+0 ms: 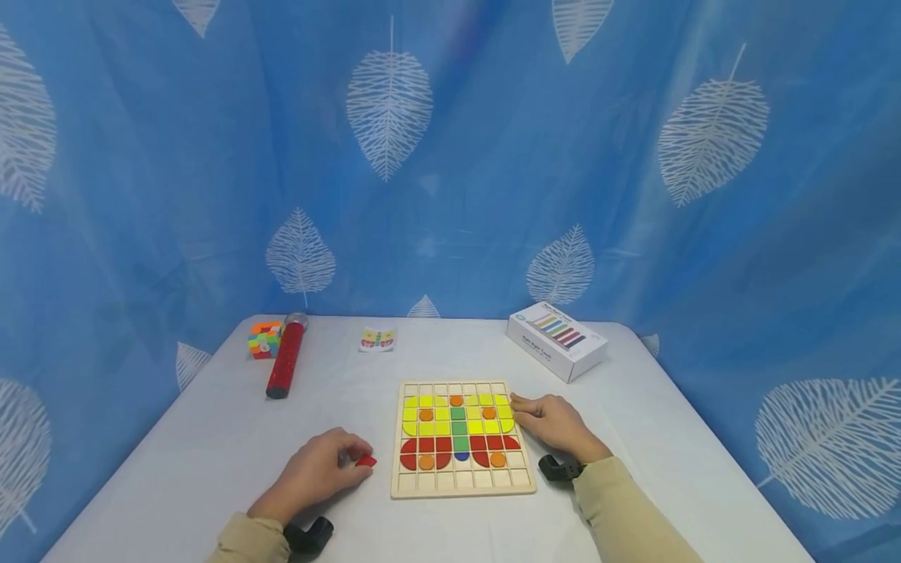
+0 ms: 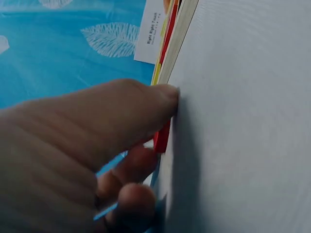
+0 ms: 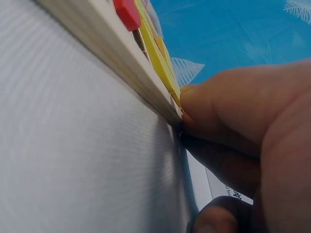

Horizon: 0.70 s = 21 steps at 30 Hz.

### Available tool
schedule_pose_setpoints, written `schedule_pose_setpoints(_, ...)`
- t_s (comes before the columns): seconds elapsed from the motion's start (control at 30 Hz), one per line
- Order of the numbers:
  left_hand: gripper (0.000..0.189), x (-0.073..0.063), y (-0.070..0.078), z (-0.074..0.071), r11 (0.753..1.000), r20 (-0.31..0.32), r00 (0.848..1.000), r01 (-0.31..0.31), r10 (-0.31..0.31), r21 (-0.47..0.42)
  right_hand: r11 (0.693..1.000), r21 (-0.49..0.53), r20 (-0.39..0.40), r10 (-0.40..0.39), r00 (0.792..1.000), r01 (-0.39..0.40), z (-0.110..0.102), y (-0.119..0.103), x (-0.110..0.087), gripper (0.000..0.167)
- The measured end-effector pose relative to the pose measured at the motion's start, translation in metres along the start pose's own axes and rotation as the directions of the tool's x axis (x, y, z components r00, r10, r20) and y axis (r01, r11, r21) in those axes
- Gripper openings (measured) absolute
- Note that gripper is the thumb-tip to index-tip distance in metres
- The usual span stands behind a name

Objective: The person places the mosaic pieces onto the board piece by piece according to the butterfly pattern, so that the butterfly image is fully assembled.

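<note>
My left hand (image 1: 320, 469) pinches a small red puzzle piece (image 1: 367, 461) just above the tablecloth, left of a wooden grid board (image 1: 464, 483). In the left wrist view the piece (image 2: 162, 138) shows below the thumb, partly hidden by the fingers. Yellow tiles (image 1: 442, 428) fill the board's upper rows, with a green column (image 1: 459, 428) in the middle and red pieces (image 1: 479, 443) on both sides lower down. Several orange discs (image 1: 426, 414) and a blue half-round piece (image 1: 461, 456) lie among them. My right hand (image 1: 556, 424) grips the board's right edge with thumb and fingertips.
A pattern card (image 1: 378, 340) lies at the back. A red tube (image 1: 286, 360) with a silvery end is beside a colourful puzzle cube (image 1: 264, 341) at back left. At back right stands a white box (image 1: 556, 340). Blue leaf-print curtain (image 1: 450, 156) surrounds the table.
</note>
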<state>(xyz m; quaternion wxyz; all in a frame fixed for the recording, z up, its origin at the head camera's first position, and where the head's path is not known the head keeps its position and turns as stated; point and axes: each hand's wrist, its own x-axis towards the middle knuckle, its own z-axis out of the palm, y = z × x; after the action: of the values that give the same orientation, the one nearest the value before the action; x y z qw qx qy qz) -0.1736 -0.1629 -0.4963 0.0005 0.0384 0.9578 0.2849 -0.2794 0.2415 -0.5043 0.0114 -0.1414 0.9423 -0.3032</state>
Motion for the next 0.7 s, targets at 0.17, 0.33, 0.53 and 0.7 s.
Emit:
schedule_pose_setpoints(0.17,0.020,-0.0009,0.0023,-0.0016,1.000,0.018,1.000,-0.023,0.023,-0.020,1.000,0.006,-0.011,0.011,1.000,-0.011,0.0006,-0.0010,-0.0010,0.036)
schedule_pose_setpoints(0.33,0.021,-0.0014,0.0039,-0.0017,1.000,0.019,0.999,-0.025,0.025,-0.012,1.000,0.005,-0.014,0.016,1.000,-0.016,0.0010,-0.0001,-0.0013,0.037)
schedule_pose_setpoints(0.53,0.026,-0.0039,0.0012,-0.0068,0.997,0.050,0.996,-0.077,0.078,-0.020,1.000,-0.010,-0.009,0.022,1.000,-0.022,0.0002,-0.0005,-0.0008,0.036)
schedule_pose_setpoints(0.7,0.023,-0.0056,-0.0024,-0.0090,0.992,0.078,0.992,-0.094,0.101,-0.082,1.000,-0.018,0.001,0.016,1.000,-0.016,0.0001,-0.0017,-0.0010,0.033)
